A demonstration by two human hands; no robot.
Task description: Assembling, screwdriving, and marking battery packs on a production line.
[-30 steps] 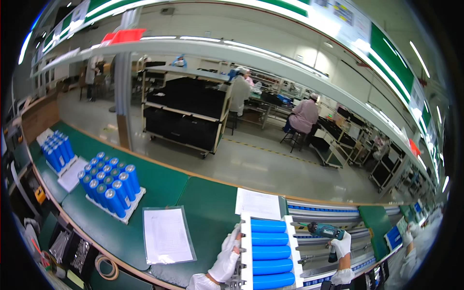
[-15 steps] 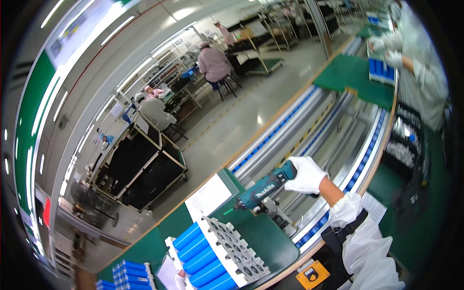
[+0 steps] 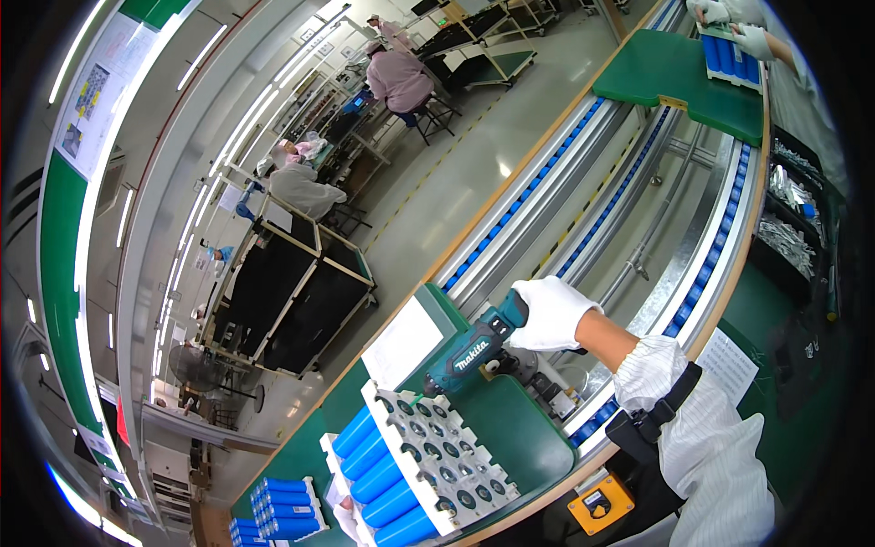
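1. Right hand (image 3: 551, 313), white-gloved: the grip is clamped fully round the handle of a teal driver (image 3: 474, 351); no gap is seen between fingers and handle.
2. The driver is held tilted, its bit resting at the near upper corner of the white end plate (image 3: 437, 451) of a blue cell pack (image 3: 383, 474) lying on the green counter (image 3: 519, 428).
3. Left hand: only a trace of white glove (image 3: 342, 510) is seen beside the pack's far side; its grip cannot be told.
4. Step judged: fastening at the plate's corner. The next move is judged to call for the bit kept square to the plate.
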